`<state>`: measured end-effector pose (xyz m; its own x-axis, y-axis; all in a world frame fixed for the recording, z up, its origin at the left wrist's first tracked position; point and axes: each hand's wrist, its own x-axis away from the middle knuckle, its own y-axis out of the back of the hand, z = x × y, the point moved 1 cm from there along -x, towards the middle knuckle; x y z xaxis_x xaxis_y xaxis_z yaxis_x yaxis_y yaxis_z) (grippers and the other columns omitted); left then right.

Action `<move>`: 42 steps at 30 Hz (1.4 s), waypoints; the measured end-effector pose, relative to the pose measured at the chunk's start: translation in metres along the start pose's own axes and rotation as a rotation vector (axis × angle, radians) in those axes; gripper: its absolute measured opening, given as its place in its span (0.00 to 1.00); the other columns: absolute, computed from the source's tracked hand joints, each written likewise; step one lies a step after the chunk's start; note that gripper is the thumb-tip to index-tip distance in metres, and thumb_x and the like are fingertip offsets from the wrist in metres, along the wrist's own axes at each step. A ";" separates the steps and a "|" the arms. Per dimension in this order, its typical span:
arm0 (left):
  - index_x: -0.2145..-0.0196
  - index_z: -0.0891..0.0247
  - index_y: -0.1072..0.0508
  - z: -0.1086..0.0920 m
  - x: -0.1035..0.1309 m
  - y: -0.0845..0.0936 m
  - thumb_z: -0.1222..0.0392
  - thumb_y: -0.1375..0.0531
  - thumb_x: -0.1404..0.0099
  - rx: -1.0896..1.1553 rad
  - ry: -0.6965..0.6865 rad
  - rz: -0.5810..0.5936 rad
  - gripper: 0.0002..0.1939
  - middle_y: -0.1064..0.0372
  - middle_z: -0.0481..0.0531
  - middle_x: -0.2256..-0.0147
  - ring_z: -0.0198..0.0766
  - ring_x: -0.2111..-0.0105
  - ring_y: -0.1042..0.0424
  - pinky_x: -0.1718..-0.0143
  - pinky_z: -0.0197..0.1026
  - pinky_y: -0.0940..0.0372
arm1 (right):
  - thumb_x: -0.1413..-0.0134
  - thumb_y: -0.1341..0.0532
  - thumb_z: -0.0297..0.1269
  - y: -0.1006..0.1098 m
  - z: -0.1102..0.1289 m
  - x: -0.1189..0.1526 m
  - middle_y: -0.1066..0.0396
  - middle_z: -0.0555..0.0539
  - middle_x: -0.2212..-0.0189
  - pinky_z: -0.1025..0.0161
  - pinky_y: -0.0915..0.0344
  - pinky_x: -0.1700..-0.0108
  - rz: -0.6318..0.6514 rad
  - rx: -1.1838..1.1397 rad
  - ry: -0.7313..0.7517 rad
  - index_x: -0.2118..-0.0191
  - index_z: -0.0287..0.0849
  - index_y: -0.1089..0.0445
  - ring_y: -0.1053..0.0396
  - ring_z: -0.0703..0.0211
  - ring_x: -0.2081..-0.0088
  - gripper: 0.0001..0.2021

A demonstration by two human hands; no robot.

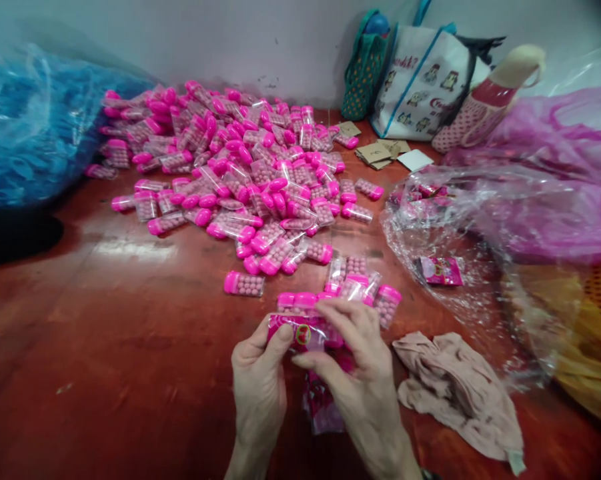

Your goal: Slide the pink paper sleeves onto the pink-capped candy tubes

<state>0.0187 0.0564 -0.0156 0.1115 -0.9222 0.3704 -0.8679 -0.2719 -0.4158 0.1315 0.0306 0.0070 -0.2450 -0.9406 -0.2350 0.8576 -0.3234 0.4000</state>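
Observation:
A pink printed plastic sleeve [304, 333] is held up in front of me, its left end pinched between the thumb and fingers of my left hand [259, 380]. My right hand [367, 367] is curled round the right end of the same sleeve, thumb below and fingers above. Below the hands lies a stack of similar pink sleeves [324, 403], partly covered by my right hand. Just beyond my fingers are several small clear bottles [387, 303] with pink caps and pink balls inside. One more capped bottle [245, 285] lies to the left of them.
A large heap of pink-capped bottles [250, 180] spreads toward the wall. At left sits a clear bag of blue pieces [35, 127]. To the right are a beige cloth [460, 393], crumpled clear plastic [430, 227], cardboard pieces [375, 155] and a white tote bag [420, 87].

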 end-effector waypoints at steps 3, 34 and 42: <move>0.71 0.63 0.20 -0.003 0.002 -0.001 0.62 0.34 0.49 -0.124 -0.103 0.063 0.05 0.25 0.52 0.71 0.40 0.69 0.28 0.65 0.39 0.33 | 0.49 0.37 0.27 -0.006 0.006 0.001 0.31 0.51 0.70 0.60 0.38 0.62 -0.045 -0.133 -0.047 0.67 0.46 0.28 0.36 0.58 0.64 0.06; 0.73 0.60 0.21 0.001 -0.010 0.008 0.69 0.37 0.47 -0.150 -0.341 0.081 0.06 0.29 0.48 0.70 0.35 0.67 0.31 0.63 0.37 0.35 | 0.41 0.47 0.45 -0.002 -0.009 0.000 0.29 0.48 0.68 0.64 0.35 0.66 -0.067 -0.450 -0.394 0.56 0.44 0.31 0.31 0.59 0.67 0.14; 0.70 0.60 0.20 -0.007 -0.007 0.012 0.70 0.36 0.49 -0.259 -0.283 0.295 0.08 0.28 0.52 0.62 0.41 0.61 0.30 0.60 0.39 0.34 | 0.53 0.35 0.31 -0.015 0.002 0.000 0.32 0.55 0.79 0.71 0.38 0.71 -0.152 -0.499 -0.489 0.75 0.42 0.30 0.35 0.66 0.75 0.05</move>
<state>0.0042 0.0611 -0.0173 -0.0610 -0.9981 0.0121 -0.9704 0.0565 -0.2350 0.1177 0.0350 0.0025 -0.4529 -0.8653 0.2148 0.8737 -0.4788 -0.0867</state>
